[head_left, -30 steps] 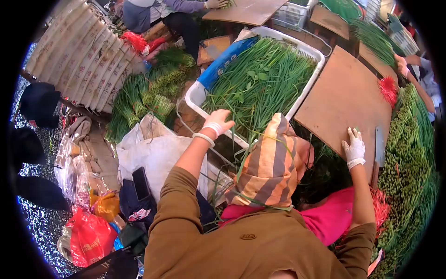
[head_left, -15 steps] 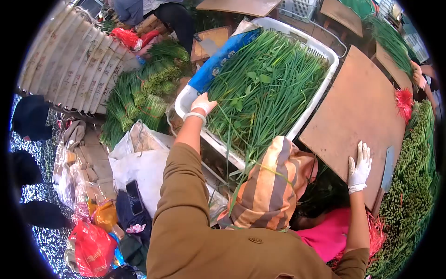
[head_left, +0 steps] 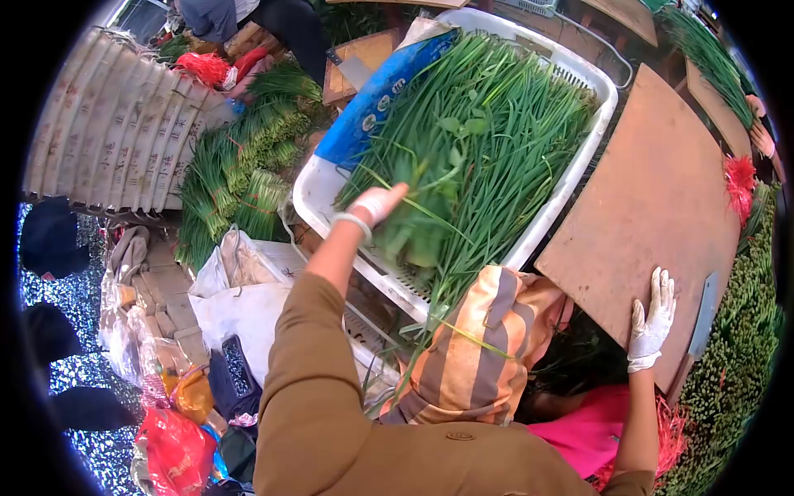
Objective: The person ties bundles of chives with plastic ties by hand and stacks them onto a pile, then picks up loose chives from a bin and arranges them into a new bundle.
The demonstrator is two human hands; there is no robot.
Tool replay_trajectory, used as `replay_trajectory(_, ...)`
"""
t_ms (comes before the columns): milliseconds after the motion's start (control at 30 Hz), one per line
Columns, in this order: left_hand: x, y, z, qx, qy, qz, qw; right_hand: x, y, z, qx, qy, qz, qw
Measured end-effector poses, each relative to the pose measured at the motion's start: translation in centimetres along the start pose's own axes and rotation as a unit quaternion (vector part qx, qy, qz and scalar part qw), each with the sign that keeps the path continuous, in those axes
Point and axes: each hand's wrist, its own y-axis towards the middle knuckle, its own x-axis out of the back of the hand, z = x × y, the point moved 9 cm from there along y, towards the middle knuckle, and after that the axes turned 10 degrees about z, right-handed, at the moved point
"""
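Greens [head_left: 513, 149]: long, thin, smooth blades, heaped in the crate, some trailing over its near rim onto the striped cloth.
Crate [head_left: 314, 194]: white plastic, oblong, with slotted walls; covered along the left side by a printed blue sheet [head_left: 372, 99].
Left hand [head_left: 376, 205]: over the crate's near left part, next to smeared greens; cannot tell whether pinching any.
Right hand [head_left: 653, 322]: in a thin white glove, laid flat on the board, with fingers straight and close together.
Board [head_left: 645, 190]: brown, flat, right of the crate.
Knife [head_left: 703, 318]: grey-bladed, along the board's right edge.
Striped cloth [head_left: 467, 355]: orange and grey, creased, bulging before the crate's near end.
Left side: tied bundles [head_left: 248, 157], white sack [head_left: 236, 310], phone [head_left: 236, 364].
Co-worker's hand [head_left: 762, 139]: far right, hard to make out.
Gap below the board: too dark to read.
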Motion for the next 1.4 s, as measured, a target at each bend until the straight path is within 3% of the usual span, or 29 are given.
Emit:
replay_trajectory(33,-2.2,-0.9,-2.0,-0.036,0.058,0.048,0.997,0.0,-0.1,-0.1,-0.002,0.000,0.001,1.000)
replay_trajectory(100,-3.6,-3.3,-3.2,-0.039,0.042,-0.019,0.998,0.0,-0.1,-0.3,0.005,0.009,-0.001,1.000)
replay_trajectory(133,-3.6,-5.4,-3.5,-0.033,-0.061,-0.060,0.996,0.0,-0.1,-0.5,0.007,0.013,-0.002,1.000)
replay_trajectory(233,-2.9,-5.8,-1.7,-0.042,-0.124,-0.194,0.972,0.0,-0.2,-0.4,0.005,0.011,0.000,1.000)
replay_trajectory(267,-3.1,-5.6,-2.2,-0.063,-0.187,-0.125,0.972,0.0,-0.2,-0.6,0.000,0.018,-0.001,1.000)
replay_trajectory(467,-6.8,-5.5,-7.2,0.088,-0.027,-0.159,0.983,0.3,-0.3,-0.4,0.001,0.021,-0.010,1.000)
replay_trajectory(700,-2.8,-4.6,-2.1,0.142,0.044,-0.170,0.974,0.1,-0.6,-1.4,0.011,0.035,-0.010,0.999)
replay_trajectory(833,-4.7,-5.5,-3.2,0.174,0.036,-0.168,0.970,0.1,-0.8,-1.3,-0.001,0.036,-0.012,0.999)
replay_trajectory(900,-5.6,-5.1,-2.9,0.179,0.045,-0.206,0.961,-0.1,-0.6,-1.4,0.001,0.032,-0.012,0.999)
replay_trajectory(967,-4.9,-5.4,-2.8,0.180,0.018,-0.173,0.968,-0.2,-0.4,-1.4,0.013,0.035,-0.026,0.999)
replay_trajectory(1100,-2.9,-4.8,-1.3,0.092,-0.053,-0.152,0.983,0.0,-0.8,-1.9,0.000,0.052,-0.025,0.998)
replay_trajectory(1133,-2.2,-5.3,-1.8,-0.002,-0.143,-0.186,0.972,-0.1,-0.8,-2.0,-0.002,0.053,-0.026,0.998)
replay_trajectory(1167,-2.9,-5.2,-2.0,-0.080,-0.288,-0.129,0.945,-0.2,-0.8,-2.1,-0.003,0.055,-0.027,0.998)
replay_trajectory(1233,-5.1,-9.2,-3.3,-0.100,-0.487,-0.006,0.868,-0.3,-1.0,-2.3,-0.007,0.056,-0.036,0.998)
replay_trajectory(1300,-8.8,-10.4,-1.8,-0.076,-0.685,0.110,0.716,-0.5,-1.1,-2.5,-0.006,0.054,-0.043,0.998)
replay_trajectory(1367,-8.4,-17.7,-5.7,-0.169,-0.723,0.111,0.660,-0.4,-1.1,-2.5,-0.010,0.052,-0.046,0.998)
replay_trajectory(1400,-9.0,-18.0,-6.1,-0.198,-0.699,0.193,0.659,-0.4,-1.1,-2.6,-0.011,0.049,-0.049,0.998)
